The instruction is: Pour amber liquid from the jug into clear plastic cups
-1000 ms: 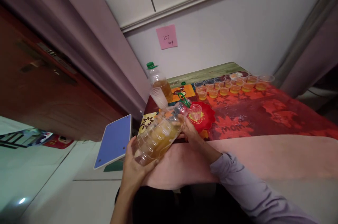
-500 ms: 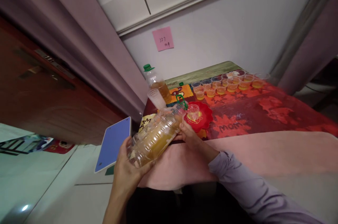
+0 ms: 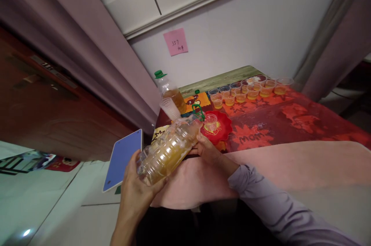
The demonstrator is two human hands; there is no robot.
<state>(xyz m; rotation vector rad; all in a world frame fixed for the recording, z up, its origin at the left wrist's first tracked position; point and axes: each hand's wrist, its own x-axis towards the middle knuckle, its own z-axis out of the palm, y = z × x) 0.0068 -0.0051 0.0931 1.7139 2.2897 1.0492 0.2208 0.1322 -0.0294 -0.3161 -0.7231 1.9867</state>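
Note:
A large clear bottle (image 3: 171,151) of yellow liquid is tilted, its neck up and to the right. My left hand (image 3: 140,188) grips its base end, and my right hand (image 3: 206,149) holds it below the neck. The bottle's mouth, with a green handle (image 3: 198,112) at the neck, is over the left side of a red scalloped plate (image 3: 223,127). On that plate stands a clear plastic cup (image 3: 211,123). Whether liquid is flowing is too small to tell.
Several clear cups of yellow liquid (image 3: 253,92) stand in rows at the table's back. A second bottle with a green cap (image 3: 175,97) and a stack of clear cups (image 3: 170,109) are at the back left. A blue board (image 3: 123,159) is beside the table's left edge.
The view has shifted slightly. Both hands keep their hold on the bottle, which stays tilted over the plate in nearly the same pose.

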